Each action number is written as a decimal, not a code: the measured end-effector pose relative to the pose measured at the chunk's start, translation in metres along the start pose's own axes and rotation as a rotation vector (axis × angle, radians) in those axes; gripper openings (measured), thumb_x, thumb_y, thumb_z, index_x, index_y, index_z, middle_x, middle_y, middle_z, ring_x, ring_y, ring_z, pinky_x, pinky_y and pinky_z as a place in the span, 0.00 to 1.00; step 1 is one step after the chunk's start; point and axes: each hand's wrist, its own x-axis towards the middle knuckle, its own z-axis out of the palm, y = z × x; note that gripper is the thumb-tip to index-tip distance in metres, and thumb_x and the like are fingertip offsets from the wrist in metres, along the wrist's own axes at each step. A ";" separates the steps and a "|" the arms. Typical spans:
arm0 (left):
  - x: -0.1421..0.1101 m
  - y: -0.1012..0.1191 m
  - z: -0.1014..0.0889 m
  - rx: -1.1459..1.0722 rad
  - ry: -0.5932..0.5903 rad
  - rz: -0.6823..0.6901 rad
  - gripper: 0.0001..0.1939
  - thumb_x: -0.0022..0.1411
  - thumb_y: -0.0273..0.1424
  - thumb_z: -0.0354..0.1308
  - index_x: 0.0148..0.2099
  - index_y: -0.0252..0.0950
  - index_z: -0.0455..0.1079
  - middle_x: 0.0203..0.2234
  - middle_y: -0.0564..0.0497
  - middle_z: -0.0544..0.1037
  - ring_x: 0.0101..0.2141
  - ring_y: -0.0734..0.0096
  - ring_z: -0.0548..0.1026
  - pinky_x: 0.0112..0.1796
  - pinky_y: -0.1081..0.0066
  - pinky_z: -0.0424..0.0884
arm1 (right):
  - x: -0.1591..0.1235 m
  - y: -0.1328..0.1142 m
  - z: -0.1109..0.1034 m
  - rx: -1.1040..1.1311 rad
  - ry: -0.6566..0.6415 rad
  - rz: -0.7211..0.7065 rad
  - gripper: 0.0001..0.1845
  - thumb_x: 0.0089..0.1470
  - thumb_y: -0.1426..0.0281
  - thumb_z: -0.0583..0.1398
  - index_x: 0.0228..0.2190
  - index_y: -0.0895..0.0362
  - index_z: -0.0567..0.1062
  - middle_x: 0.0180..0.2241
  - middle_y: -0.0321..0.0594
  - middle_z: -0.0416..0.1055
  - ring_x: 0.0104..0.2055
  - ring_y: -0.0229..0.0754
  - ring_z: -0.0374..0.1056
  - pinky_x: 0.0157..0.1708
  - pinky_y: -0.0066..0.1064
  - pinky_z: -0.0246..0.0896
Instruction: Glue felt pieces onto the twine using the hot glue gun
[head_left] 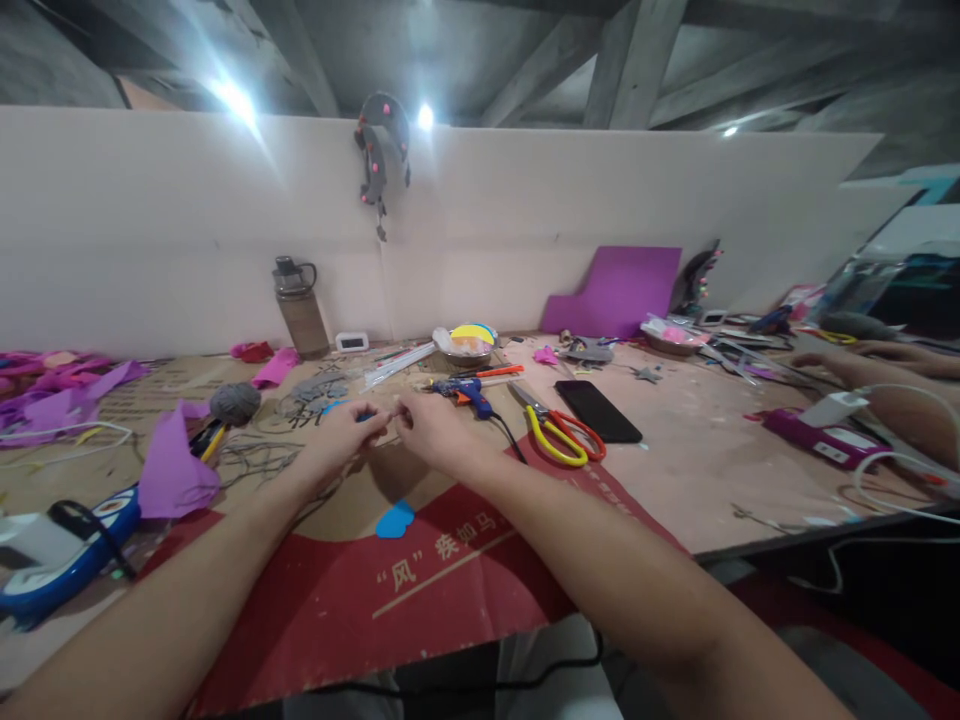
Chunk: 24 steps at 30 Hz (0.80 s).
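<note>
My left hand and my right hand meet over the middle of the cardboard, fingertips almost touching. The fingers of both are closed in a pinch. A bit of blue shows at my left fingertips, but what either hand holds is too small to make out. Below them a blue cut-out piece lies on the red-and-tan cardboard sheet. Just beyond my right hand is a blue glue gun. Grey cut-out scraps and loose grey yarn lie beyond and left of my left hand.
Scissors and a black phone lie to the right. A bowl, a bottle and a purple sheet stand at the back. Power strips sit at both sides. Another person's hand is at far right.
</note>
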 end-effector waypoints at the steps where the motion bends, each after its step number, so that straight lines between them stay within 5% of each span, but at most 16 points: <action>1: 0.000 0.000 0.000 -0.063 0.001 -0.006 0.19 0.53 0.46 0.60 0.29 0.34 0.67 0.16 0.56 0.66 0.17 0.79 0.60 0.20 0.76 0.53 | 0.000 0.000 0.000 0.000 0.003 -0.001 0.10 0.55 0.71 0.53 0.32 0.56 0.74 0.31 0.41 0.75 0.31 0.40 0.67 0.29 0.29 0.50; 7: 0.003 -0.001 0.001 -0.367 -0.022 -0.061 0.24 0.55 0.51 0.56 0.35 0.32 0.69 0.23 0.52 0.71 0.20 0.79 0.65 0.21 0.77 0.58 | -0.001 0.000 -0.002 0.019 -0.012 0.030 0.09 0.54 0.72 0.54 0.32 0.56 0.74 0.30 0.40 0.75 0.30 0.39 0.66 0.29 0.28 0.50; 14: 0.003 -0.001 0.002 -0.052 0.011 0.017 0.18 0.51 0.44 0.62 0.28 0.33 0.69 0.17 0.54 0.68 0.17 0.80 0.61 0.19 0.76 0.54 | -0.003 0.000 0.000 0.009 -0.020 0.026 0.09 0.57 0.70 0.53 0.32 0.56 0.74 0.31 0.41 0.75 0.31 0.40 0.66 0.30 0.29 0.52; 21: 0.007 -0.001 -0.005 -0.116 0.061 0.031 0.18 0.50 0.45 0.63 0.29 0.33 0.69 0.18 0.54 0.69 0.17 0.81 0.61 0.19 0.76 0.54 | 0.011 0.007 -0.011 0.076 0.085 0.016 0.14 0.57 0.63 0.56 0.39 0.59 0.74 0.42 0.46 0.74 0.44 0.41 0.67 0.42 0.29 0.57; 24: 0.009 -0.002 -0.008 -0.153 0.086 0.042 0.18 0.48 0.44 0.64 0.28 0.33 0.68 0.18 0.54 0.69 0.16 0.81 0.61 0.18 0.76 0.54 | 0.021 0.018 -0.033 0.050 0.062 0.131 0.13 0.57 0.64 0.56 0.38 0.58 0.75 0.39 0.42 0.75 0.40 0.38 0.68 0.39 0.26 0.59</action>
